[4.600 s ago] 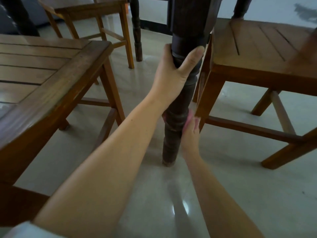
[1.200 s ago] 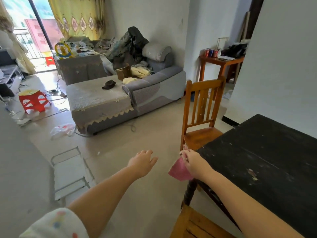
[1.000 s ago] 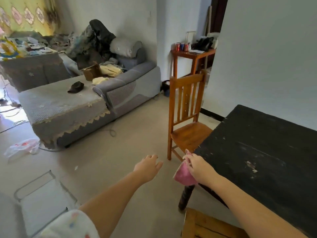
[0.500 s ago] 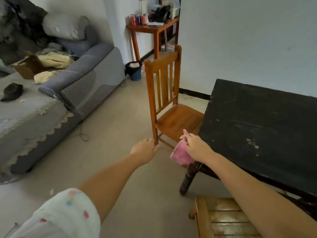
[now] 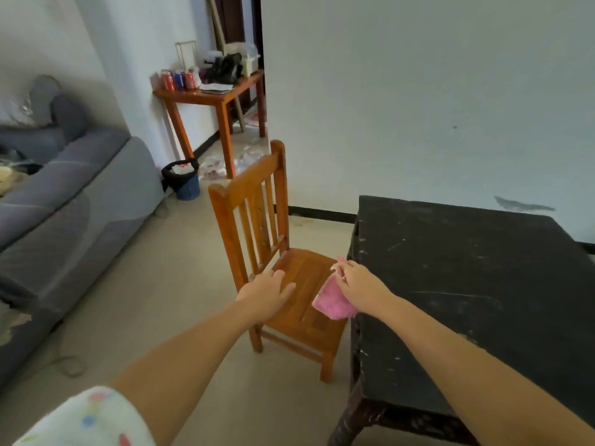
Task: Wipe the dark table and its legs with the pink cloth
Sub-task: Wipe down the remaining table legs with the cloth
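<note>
Since a moment ago the left hand has reached over the wooden chair seat, fingers loosely spread, grasping nothing. The right hand pinches the pink cloth, which hangs beside the dark bench's left edge, above the chair seat.

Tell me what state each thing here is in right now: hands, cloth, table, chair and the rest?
Left hand: open, empty, reaching toward the chair seat.
Right hand: shut on the pink cloth.
Pink cloth: crumpled, hanging from the fingers beside the table edge.
Dark table: top bare, scuffed with pale marks.
Wooden chair: upright, seat empty, beside the table.
Bin: open, lined with a black bag.
Cans: standing upright on the side table.
</note>
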